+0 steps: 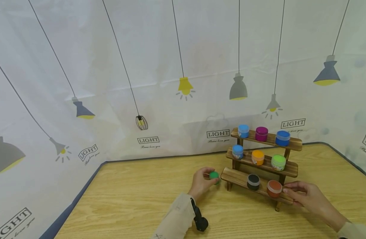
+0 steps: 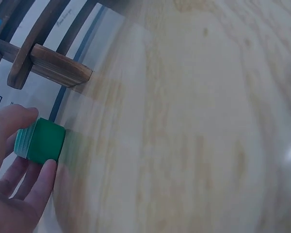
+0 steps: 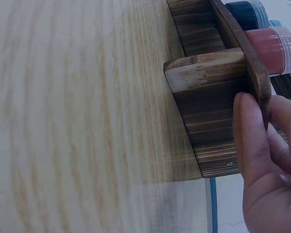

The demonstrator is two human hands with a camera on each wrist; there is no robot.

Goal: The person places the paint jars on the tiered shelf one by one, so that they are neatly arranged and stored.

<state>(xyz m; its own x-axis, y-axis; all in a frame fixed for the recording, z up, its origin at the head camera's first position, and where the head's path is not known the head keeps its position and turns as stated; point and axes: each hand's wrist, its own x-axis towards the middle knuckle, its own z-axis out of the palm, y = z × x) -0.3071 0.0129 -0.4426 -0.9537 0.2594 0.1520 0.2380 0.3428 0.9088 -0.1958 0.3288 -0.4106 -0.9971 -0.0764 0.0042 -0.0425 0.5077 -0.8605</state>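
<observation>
My left hand (image 1: 199,183) grips a small green paint jar (image 1: 213,176) between thumb and fingers, just left of a three-tier wooden display stand (image 1: 235,175). In the left wrist view the green jar (image 2: 46,141) lies on its side in the fingers, its clear lid toward the palm, close over the table. My right hand (image 1: 311,198) pinches the right end of the stand's lowest plank. The right wrist view shows the thumb (image 3: 252,131) under the plank and the fingers over it. On that plank sit a black jar (image 1: 253,182) and a reddish-brown jar (image 1: 274,188).
The middle tier holds a blue jar (image 1: 237,151), an orange jar (image 1: 258,157) and a lime-green jar (image 1: 278,162). Above stand a light blue jar (image 1: 243,131), a magenta jar (image 1: 261,133) and a darker blue jar (image 1: 282,138). A lamp-printed curtain (image 1: 159,99) borders the wooden table (image 1: 135,196).
</observation>
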